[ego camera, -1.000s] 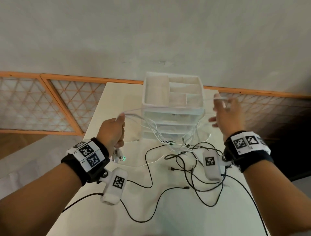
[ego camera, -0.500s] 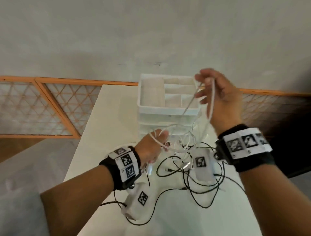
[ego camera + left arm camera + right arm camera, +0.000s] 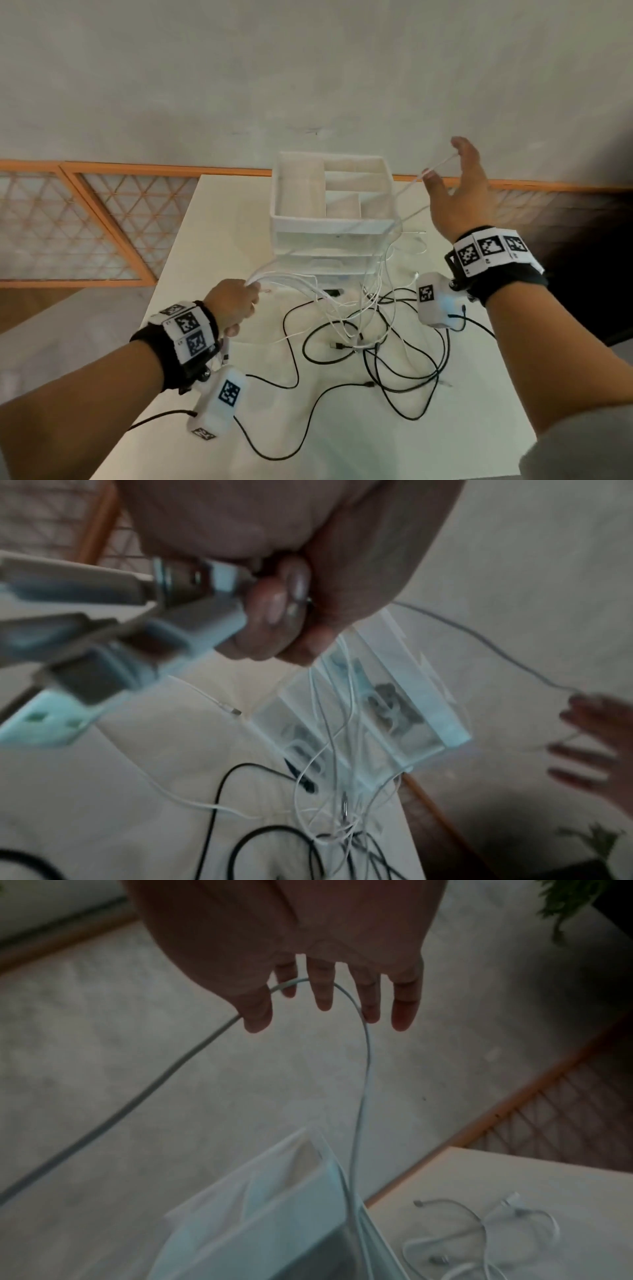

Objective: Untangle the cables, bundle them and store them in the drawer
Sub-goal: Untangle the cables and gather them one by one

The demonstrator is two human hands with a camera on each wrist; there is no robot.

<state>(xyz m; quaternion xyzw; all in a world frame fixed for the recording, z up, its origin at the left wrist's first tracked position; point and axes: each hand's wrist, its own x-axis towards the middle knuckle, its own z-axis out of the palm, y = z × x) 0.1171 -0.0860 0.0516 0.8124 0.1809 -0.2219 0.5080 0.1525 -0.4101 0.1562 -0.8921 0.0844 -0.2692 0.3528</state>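
Note:
A white drawer unit point(image 3: 330, 236) with an open compartment tray on top stands at the back of the table. My left hand point(image 3: 234, 303) grips a bunch of white cables point(image 3: 298, 284) in front of it; curled fingers point(image 3: 284, 620) hold them with plugs sticking out. One white cable point(image 3: 409, 190) runs up to my raised right hand point(image 3: 454, 188), whose straight, spread fingers point(image 3: 323, 988) carry its loop point(image 3: 365, 1069). Black cables point(image 3: 376, 346) lie tangled with the white ones on the table.
The pale table point(image 3: 219, 222) ends near an orange lattice railing point(image 3: 102, 219) at left and back. More loose white cable point(image 3: 479, 1229) lies right of the drawer unit. A green plant point(image 3: 565, 901) stands off to the right.
My left hand pulled left and back with the white bunch. My right hand swung out to the right and spread its fingers, stretching the white cable over the drawer unit.

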